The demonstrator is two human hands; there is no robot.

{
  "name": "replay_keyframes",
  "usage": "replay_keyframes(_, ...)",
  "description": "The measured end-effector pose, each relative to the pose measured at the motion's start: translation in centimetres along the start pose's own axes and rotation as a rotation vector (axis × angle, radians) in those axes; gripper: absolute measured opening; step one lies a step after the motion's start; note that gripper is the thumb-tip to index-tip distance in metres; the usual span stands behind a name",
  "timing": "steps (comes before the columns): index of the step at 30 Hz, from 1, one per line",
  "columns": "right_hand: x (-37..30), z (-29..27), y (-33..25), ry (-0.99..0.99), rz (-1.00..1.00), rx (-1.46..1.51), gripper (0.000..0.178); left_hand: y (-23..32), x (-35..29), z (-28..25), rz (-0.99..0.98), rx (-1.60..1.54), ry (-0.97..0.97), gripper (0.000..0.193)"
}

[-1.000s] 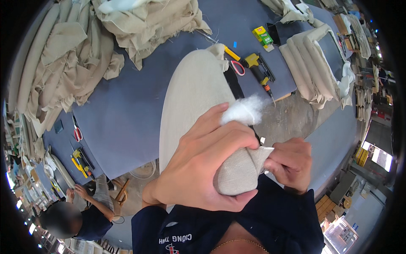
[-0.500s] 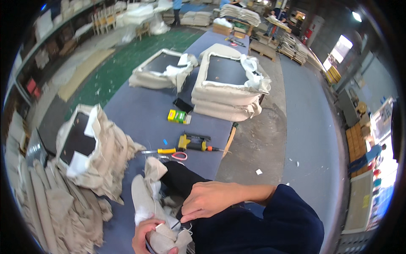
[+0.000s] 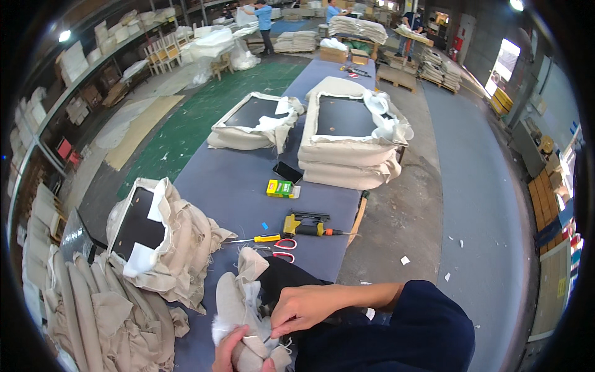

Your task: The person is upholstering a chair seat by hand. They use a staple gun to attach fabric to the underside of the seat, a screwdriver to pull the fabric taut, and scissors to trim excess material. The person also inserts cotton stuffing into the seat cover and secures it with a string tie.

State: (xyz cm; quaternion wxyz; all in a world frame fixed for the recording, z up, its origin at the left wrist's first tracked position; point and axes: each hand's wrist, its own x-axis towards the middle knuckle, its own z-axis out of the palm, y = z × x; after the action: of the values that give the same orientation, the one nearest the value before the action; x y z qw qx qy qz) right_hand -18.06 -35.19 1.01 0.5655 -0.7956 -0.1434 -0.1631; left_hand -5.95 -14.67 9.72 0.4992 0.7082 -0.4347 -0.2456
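Observation:
A beige fabric-covered padded piece (image 3: 229,297) with white stuffing lies at the table's near end, against my dark clothing. My left hand (image 3: 229,350), partly cut off by the lower edge, grips its near end with fingers wrapped round it. Over its right side my right hand (image 3: 304,311) is closed in a pinch. From those fingertips a thin dark rod-like thing (image 3: 269,338) points at the fabric; its kind is too small to tell. Just beyond lie a yellow-handled screwdriver (image 3: 266,238), red-handled scissors (image 3: 284,244) and a yellow-and-black staple gun (image 3: 307,224).
On the blue-grey table (image 3: 229,180) stand stacked upholstered seats (image 3: 353,149), a single seat (image 3: 254,121), a green-and-yellow box (image 3: 282,188) and a black phone (image 3: 287,172). At left are another covered seat (image 3: 161,229) and piled beige fabric (image 3: 111,316). Co-workers (image 3: 263,25) stand far off.
The whole view has shifted, so the table and its things appear lower and farther right. Both hands stay on the padded piece, with only slight movement of the right hand.

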Motion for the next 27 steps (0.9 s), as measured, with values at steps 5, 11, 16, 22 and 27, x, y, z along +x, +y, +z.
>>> replay_keyframes(5,0.6,1.5,1.6,-0.022,-0.025,0.188,0.026,0.4,-0.4,-0.2,-0.006,0.058,-0.041,0.063)
replay_keyframes(11,0.6,0.0,0.1,-0.007,-0.016,-0.003,0.030,-0.1,-0.7,-1.3,0.092,0.199,0.037,0.063)
replay_keyframes(16,1.1,2.4,1.1,0.015,-0.006,0.096,0.029,0.1,-0.7,-1.2,0.065,0.122,0.044,0.063)
replay_keyframes(22,1.7,1.5,0.2,-0.009,0.010,-0.008,0.028,0.2,-0.7,-2.3,0.038,0.063,-0.016,0.067)
replay_keyframes(27,1.0,1.7,-0.1,0.004,0.059,0.019,0.030,-0.1,-0.8,-2.7,0.072,0.094,-0.029,0.067)
